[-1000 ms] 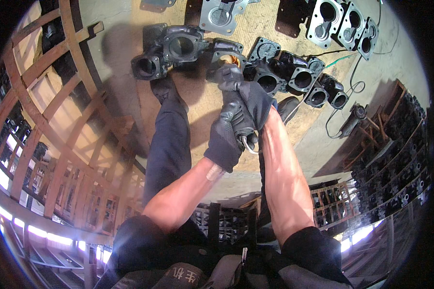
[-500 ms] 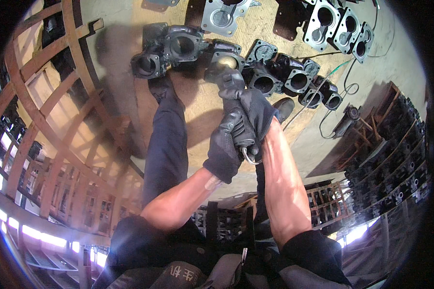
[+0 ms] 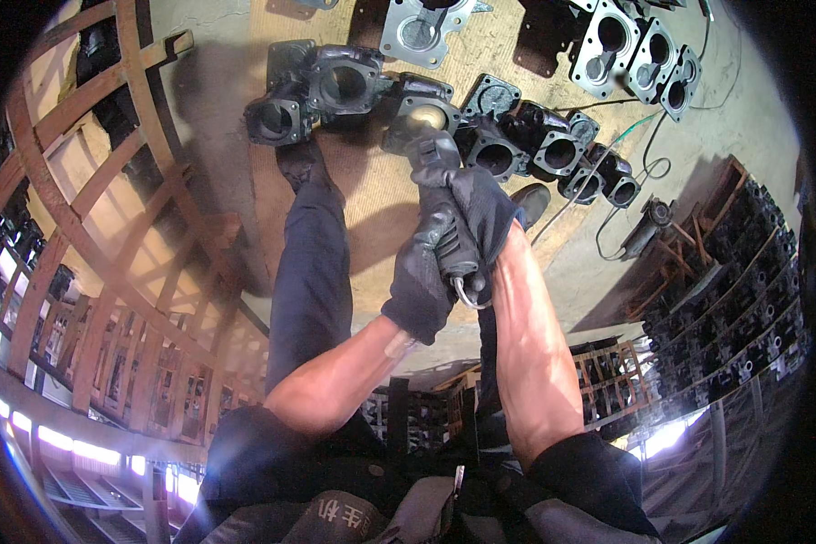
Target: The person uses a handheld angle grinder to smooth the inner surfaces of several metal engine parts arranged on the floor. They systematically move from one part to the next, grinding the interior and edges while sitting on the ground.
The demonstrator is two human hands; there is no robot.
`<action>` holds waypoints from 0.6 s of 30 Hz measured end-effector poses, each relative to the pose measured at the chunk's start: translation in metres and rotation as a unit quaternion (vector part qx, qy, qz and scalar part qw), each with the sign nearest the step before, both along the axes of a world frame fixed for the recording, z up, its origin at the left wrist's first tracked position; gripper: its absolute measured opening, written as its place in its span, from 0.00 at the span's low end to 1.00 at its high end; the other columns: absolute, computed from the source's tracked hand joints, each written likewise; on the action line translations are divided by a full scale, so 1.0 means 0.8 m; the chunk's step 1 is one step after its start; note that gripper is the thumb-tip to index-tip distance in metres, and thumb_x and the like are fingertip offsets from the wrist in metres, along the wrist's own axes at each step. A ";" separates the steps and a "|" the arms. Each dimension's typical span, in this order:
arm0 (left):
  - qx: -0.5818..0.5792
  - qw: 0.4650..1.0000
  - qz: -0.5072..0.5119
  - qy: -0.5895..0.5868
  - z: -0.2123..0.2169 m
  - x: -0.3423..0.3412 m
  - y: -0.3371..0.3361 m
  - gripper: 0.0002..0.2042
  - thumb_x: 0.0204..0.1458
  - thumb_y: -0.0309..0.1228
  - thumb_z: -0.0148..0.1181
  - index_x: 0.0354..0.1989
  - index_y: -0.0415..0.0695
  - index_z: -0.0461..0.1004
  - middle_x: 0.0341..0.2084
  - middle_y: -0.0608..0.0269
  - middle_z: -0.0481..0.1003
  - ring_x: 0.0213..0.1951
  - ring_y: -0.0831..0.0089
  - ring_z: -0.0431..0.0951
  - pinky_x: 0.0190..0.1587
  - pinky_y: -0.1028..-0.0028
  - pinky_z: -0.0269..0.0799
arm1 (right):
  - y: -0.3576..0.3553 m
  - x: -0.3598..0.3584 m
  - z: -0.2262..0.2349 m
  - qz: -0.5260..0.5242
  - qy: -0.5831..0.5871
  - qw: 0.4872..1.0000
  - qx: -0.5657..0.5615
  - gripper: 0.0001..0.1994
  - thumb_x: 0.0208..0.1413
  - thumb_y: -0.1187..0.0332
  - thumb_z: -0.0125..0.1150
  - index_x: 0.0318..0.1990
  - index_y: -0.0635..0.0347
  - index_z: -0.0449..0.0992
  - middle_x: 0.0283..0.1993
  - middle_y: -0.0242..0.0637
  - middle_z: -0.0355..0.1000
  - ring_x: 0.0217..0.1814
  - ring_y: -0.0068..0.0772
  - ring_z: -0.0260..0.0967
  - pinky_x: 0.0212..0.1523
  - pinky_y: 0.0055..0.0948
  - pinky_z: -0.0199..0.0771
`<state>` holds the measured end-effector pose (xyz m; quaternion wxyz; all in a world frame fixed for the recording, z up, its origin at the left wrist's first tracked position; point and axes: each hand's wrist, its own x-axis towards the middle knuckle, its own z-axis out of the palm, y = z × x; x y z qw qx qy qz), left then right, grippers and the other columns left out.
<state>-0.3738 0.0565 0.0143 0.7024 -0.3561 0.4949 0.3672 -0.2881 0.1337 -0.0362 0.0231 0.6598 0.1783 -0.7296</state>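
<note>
Both my gloved hands grip a black handheld power grinder in front of my legs. Around its rear body my left hand is closed, beside the cable end. My right hand wraps the grinder farther forward. The tool's front end reaches a dark metal casting on the floor. At that casting's opening a pale, blurred round patch shows; whether it is a spinning disc I cannot tell. The exact contact between tool and casting is hidden by the tool and gloves.
Dark flanged castings stand left of the work, with several more castings on the right. Flat-faced silver castings lie farther back. A cable crosses the floor at right. A rusty metal rack rises at left; stacked dark parts stand at right.
The view has shifted very slightly. Both hands and the grinder stay in nearly the same place at the casting.
</note>
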 end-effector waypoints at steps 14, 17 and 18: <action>0.024 0.999 0.020 -0.016 -0.035 0.000 0.015 0.12 0.58 0.41 0.47 0.40 0.47 0.71 0.28 0.67 0.76 0.22 0.73 0.75 0.18 0.70 0.73 | 0.024 0.009 -0.031 0.029 -0.008 0.998 -0.064 0.14 0.42 0.61 0.68 0.33 0.61 0.79 0.25 0.31 0.70 0.23 0.26 0.61 0.27 0.30 0.64; 0.009 1.000 0.018 -0.006 -0.018 0.005 0.014 0.11 0.57 0.40 0.48 0.39 0.47 0.71 0.26 0.66 0.75 0.20 0.72 0.75 0.17 0.69 0.73 | 0.018 0.002 -0.006 -0.038 -0.010 0.998 -0.043 0.14 0.42 0.62 0.68 0.35 0.60 0.79 0.27 0.31 0.70 0.25 0.26 0.62 0.29 0.29 0.64; 0.001 1.000 0.016 -0.003 -0.013 0.006 0.015 0.11 0.57 0.40 0.48 0.38 0.47 0.71 0.26 0.66 0.75 0.19 0.72 0.74 0.16 0.69 0.72 | 0.015 0.002 -0.001 -0.066 0.007 0.997 -0.039 0.15 0.42 0.62 0.68 0.36 0.60 0.79 0.28 0.31 0.70 0.26 0.26 0.62 0.30 0.28 0.64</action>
